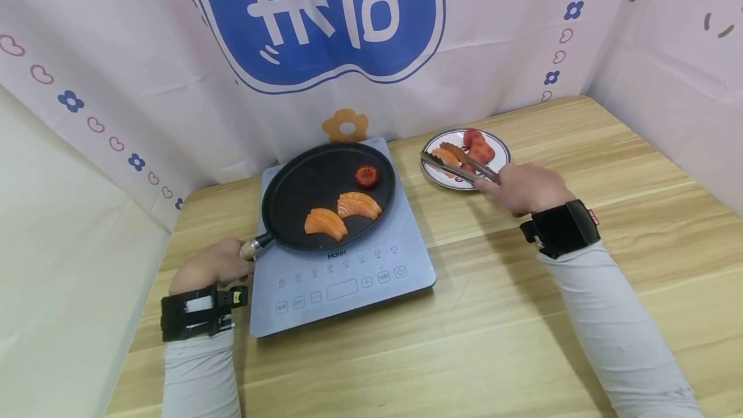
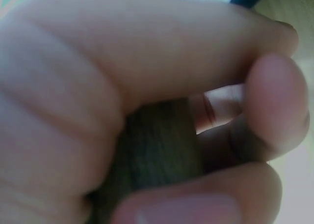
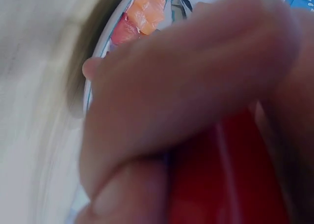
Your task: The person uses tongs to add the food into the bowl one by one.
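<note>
My left hand (image 1: 217,263) grips the wooden handle (image 1: 249,249) of a black frying pan (image 1: 313,179); its fingers are curled round that handle in the left wrist view. In the pan lie two orange salmon slices (image 1: 326,224) and a round red tomato slice (image 1: 366,177). My right hand (image 1: 533,187) holds metal tongs (image 1: 449,167), whose tips reach over a white plate (image 1: 499,160). A piece of salmon (image 1: 444,155) on the plate is between or under the tips; I cannot tell which. Red pieces (image 1: 479,148) lie beside it. The right wrist view shows a red handle (image 3: 221,175) inside the hand.
The pan sits on a grey induction cooker (image 1: 348,305) with a touch panel at its front. A wooden table (image 1: 464,353) carries everything. A white printed cloth (image 1: 493,18) hangs behind, and a pale wall (image 1: 64,244) stands at the left.
</note>
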Motion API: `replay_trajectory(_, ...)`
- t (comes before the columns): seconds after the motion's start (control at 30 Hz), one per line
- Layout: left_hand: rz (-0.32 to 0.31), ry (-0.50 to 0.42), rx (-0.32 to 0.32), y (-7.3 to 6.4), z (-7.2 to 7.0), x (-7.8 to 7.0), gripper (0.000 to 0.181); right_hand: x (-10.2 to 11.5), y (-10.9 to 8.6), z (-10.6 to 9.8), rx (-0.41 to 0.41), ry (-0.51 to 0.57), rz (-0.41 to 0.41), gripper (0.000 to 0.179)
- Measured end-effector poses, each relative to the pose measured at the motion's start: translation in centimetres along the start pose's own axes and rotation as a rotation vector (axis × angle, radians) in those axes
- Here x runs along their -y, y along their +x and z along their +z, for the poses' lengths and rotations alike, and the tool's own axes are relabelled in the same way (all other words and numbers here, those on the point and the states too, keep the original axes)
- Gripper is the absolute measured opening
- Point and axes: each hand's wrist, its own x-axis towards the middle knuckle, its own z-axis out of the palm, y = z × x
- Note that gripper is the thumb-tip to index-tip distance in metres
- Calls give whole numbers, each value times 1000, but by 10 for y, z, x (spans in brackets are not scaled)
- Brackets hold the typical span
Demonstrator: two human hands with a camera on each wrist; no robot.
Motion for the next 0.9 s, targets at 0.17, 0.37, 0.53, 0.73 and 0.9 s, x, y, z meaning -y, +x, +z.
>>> replay_trajectory(0.17, 1, 3, -4, 2, 0, 0, 16, -3, -3, 2, 1, 32, -21, 62)
replay_trajectory(0.37, 2, 13, 1, 2, 1, 2, 17, -6, -4, 3, -1, 106, -74, 53)
replay_trajectory(0.53, 8, 14, -4, 1, 1, 2, 15, -6, -5, 6, 23, 160, -89, 51)
replay_trajectory(0.73, 1, 14, -12, -1, 0, -1, 15, -6, -2, 12, 105, 186, -63, 56)
replay_trajectory(0.9, 7, 6, 3, -3, 0, -1, 16, -6, 2, 15, 137, 154, -48, 65)
